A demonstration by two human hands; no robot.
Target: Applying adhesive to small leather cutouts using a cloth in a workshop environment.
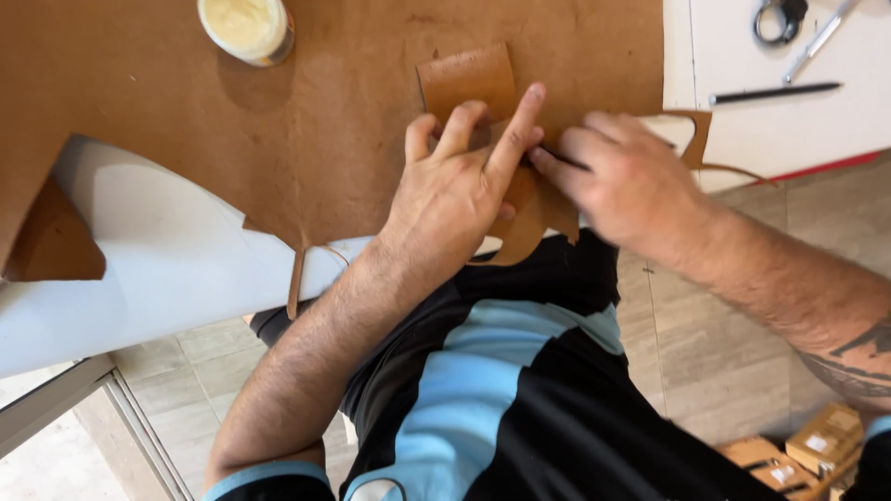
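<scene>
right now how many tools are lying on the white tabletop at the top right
3: a pair of scissors at the top edge, only partly in frame; a silvery tool lying diagonally beside them; a black pen-like tool lying flat below both. More may lie beyond the frame.

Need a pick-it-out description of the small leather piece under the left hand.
Start at the big brown leather sheet covering the white table. Near its front edge, the left hand presses on a small tan leather rectangle. Unlike the sheet, it is a separate cut piece, lighter, with straight edges and a grainy face.
</scene>
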